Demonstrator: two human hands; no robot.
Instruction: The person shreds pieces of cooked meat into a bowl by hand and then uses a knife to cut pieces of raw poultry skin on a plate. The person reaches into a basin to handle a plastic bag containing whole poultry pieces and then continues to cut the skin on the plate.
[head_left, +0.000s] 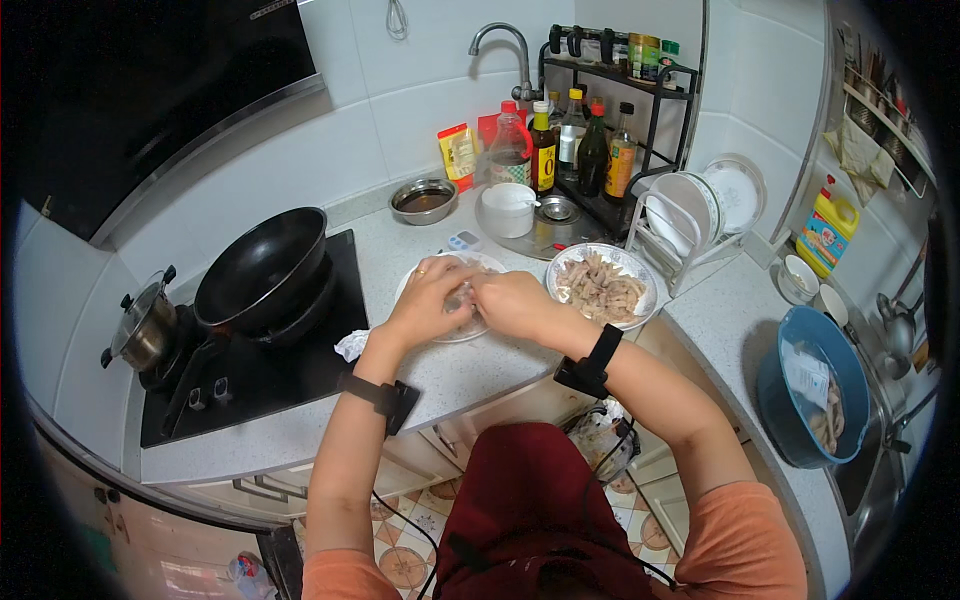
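Both hands meet over a white plate (405, 289) on the worktop in front of me. My left hand (426, 296) curls its thumb and fingers around a crumpled, translucent piece of material (459, 298), which looks like clear plastic. At the same piece, my right hand (517, 304) has its fingers bent in and pinches it. What lies on the plate under the hands is mostly covered. Just right of my right hand, a patterned plate (651, 283) holds a heap of pale, cut squid-like pieces (600, 285). A small white digital device (465, 240) lies behind the white plate.
To the left, a black wok (259, 262) and a lidded steel pot (146, 322) stand on the black hob (341, 300). Behind are a steel bowl of dark liquid (424, 201), a white pot (508, 210) and sauce bottles (592, 154). A dish rack (679, 259) and blue basin (780, 397) stand right.
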